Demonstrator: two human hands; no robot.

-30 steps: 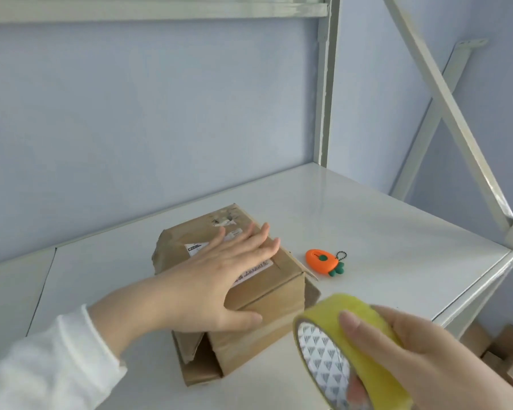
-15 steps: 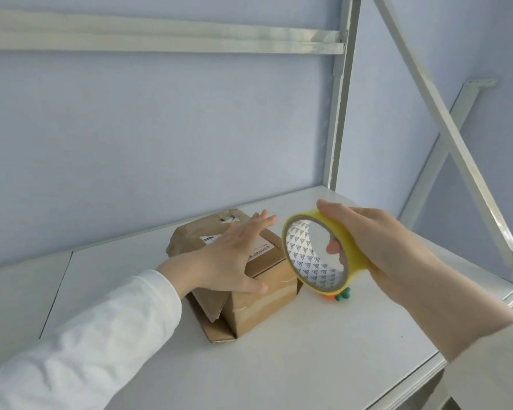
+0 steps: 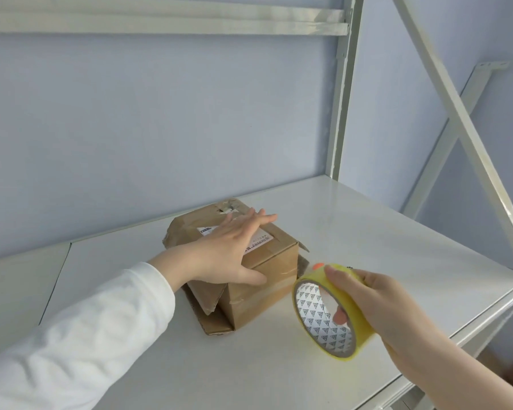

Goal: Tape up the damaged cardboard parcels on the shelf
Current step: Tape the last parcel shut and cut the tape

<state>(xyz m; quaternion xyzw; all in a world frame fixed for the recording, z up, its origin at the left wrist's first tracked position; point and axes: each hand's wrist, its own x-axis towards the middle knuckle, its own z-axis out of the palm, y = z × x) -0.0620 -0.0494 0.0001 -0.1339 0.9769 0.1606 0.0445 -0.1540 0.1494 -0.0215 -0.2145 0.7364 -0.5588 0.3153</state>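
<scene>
A brown cardboard parcel [image 3: 267, 279] sits on the white shelf [image 3: 382, 232], with a torn top corner and loose flaps hanging open at its near left side. My left hand [image 3: 231, 255] lies flat on the parcel's top, fingers straight, thumb down against the front face. My right hand [image 3: 376, 303] grips a yellow roll of tape [image 3: 329, 315] just right of the parcel's front corner, fingers over the rim and thumb inside the core. The roll hovers above the shelf.
An orange carrot-shaped trinket [image 3: 318, 266] peeks out behind the tape roll on the shelf. A white upright post [image 3: 342, 93] and diagonal braces [image 3: 462, 128] frame the back right. The shelf's front edge [image 3: 468, 329] runs at the right, with brown boxes below.
My right hand has brought the tape roll down and toward me, from level with the parcel's top to beside its front corner. The left hand stays flat on the parcel.
</scene>
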